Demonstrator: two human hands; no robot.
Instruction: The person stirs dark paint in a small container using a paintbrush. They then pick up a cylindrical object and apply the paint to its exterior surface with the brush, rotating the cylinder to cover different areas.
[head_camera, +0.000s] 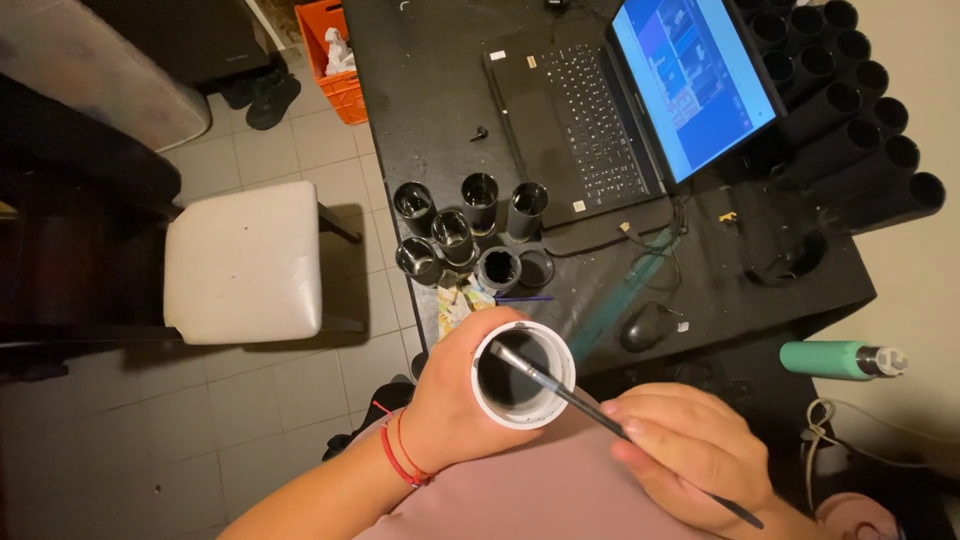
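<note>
Left hand (455, 395) clamped on white tube (523, 374) | right hand (690, 455) pinching paintbrush (600, 415) inside | risk: black paint dripping onto lap if tilted

**White Pipe, Black Inside**

My white tube (524, 374) is a short pipe section, open end tilted up toward me, inner wall coated black. My thin dark-handled brush (560, 390) slants across its rim, bristle tip inside near the upper left.
</note>
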